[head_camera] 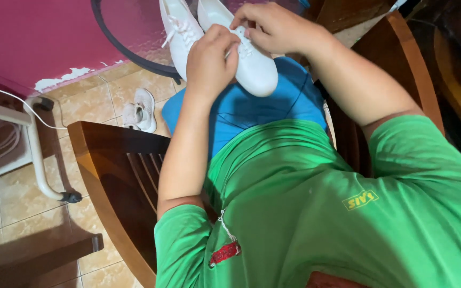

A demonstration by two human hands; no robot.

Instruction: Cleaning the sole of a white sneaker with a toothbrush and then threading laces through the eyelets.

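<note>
Both hands, the left hand (pixel 209 58) and right hand (pixel 273 26), pinch the laces (pixel 245 47) of the white shoe (pixel 252 66) on the lap; best to pull evenly, keeping the shoe steady.

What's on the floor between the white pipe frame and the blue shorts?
In the head view, a pair of small white shoes lies on the tiles between the pipe frame and the blue shorts, by the wooden chair.

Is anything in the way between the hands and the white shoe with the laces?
Nothing visible is. The left hand and right hand already touch the laces of the white lace-up shoe resting on the blue lap; the second white shoe lies beside it.
</note>
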